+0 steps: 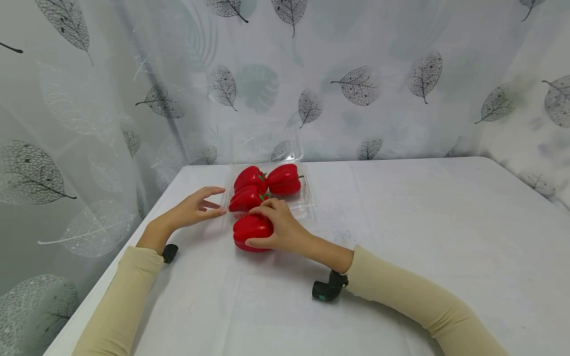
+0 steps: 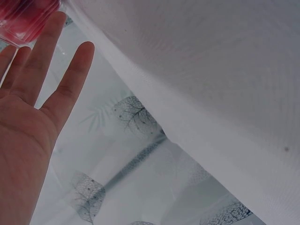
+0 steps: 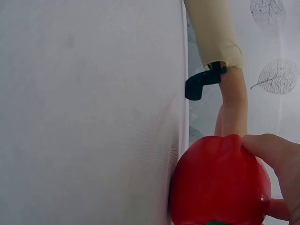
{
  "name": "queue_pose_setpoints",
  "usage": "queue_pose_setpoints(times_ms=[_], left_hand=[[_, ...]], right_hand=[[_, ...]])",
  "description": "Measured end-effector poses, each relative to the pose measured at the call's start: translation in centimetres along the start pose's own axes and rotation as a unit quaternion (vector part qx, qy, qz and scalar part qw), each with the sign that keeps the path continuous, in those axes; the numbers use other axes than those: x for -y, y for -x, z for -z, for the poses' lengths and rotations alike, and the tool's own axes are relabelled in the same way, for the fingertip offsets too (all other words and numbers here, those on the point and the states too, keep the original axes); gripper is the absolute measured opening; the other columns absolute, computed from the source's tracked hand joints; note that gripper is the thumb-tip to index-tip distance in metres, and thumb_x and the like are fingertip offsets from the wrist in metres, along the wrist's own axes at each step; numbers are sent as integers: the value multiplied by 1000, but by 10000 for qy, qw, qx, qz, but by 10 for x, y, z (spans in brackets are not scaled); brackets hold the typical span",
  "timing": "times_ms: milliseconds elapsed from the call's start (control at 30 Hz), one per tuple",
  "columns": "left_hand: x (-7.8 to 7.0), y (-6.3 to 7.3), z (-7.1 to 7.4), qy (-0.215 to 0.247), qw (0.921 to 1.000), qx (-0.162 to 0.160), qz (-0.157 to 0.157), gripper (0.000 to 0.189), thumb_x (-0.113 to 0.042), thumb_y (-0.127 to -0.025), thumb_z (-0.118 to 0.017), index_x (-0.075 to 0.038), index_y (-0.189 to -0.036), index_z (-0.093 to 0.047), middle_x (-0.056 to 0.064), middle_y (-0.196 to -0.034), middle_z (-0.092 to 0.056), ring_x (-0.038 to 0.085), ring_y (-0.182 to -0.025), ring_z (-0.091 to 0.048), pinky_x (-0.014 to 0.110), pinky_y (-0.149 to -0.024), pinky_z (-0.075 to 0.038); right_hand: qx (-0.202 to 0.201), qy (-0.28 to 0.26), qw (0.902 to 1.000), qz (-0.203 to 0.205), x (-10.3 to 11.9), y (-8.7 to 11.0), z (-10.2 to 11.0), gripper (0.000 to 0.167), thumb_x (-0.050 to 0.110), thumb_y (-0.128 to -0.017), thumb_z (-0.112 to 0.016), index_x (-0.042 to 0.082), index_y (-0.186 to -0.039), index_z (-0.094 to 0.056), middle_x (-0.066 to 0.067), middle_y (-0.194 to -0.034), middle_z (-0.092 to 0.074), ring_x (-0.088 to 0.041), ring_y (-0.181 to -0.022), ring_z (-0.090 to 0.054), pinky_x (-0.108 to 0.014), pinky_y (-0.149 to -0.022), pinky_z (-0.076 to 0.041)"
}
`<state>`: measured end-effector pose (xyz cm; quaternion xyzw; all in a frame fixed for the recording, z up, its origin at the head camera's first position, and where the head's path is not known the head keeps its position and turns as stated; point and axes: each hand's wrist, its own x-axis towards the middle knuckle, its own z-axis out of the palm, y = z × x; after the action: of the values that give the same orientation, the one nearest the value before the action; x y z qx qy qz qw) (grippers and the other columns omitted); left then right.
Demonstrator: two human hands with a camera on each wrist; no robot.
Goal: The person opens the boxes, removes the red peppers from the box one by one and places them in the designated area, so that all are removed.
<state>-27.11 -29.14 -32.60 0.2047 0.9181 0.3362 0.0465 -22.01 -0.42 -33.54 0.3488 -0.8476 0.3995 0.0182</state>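
My right hand grips a red bell pepper just in front of a clear plastic container. In the right wrist view the thumb and a finger hold that pepper at its side, low over the white cloth. Three more red bell peppers lie in the container: one at back left, one at back right and one at front left. Beside the container's left wall is my left hand, its fingers spread and extended, with nothing held. Its fingertips come right up to the plastic.
The container's clear lid stands raised at the back, against a leaf-patterned curtain. A white cloth covers the table, whose left edge runs under my left forearm. A black camera mount sits at my right wrist.
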Motion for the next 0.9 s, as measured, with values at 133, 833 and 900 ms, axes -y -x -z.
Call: queue_pose_setpoints(times_ms=[133, 833, 900], left_hand=[[0, -1, 0, -31, 10000, -10, -37, 69, -28, -92, -68, -5, -148, -36, 21, -151, -33, 41, -120, -57, 58, -99, -45], [0, -1, -1, -15, 10000, 3, -60, 68, -28, -92, -68, -5, -148, -36, 21, -151, -33, 40, -120, -57, 59, -100, -43], [1, 0, 0, 26, 10000, 14, -54, 68, -27, -92, -68, -5, -148, -36, 20, -151, -33, 40, -120, -57, 60, -101, -42]], right_hand=[[-22, 55, 10000, 22, 0, 0, 0, 59, 25, -78, -81, 8, -130, -58, -11, -130, -48, -26, -125, -42, -38, -86, -56], [289, 45, 9995, 81, -2, -2, 9, 58, 24, -80, -78, 8, -132, -59, -10, -129, -49, -25, -122, -42, -36, -87, -55], [296, 44, 9995, 109, -2, -2, 10, 58, 25, -80, -78, 7, -132, -59, -11, -130, -49, -25, -122, -42, -37, -88, -54]])
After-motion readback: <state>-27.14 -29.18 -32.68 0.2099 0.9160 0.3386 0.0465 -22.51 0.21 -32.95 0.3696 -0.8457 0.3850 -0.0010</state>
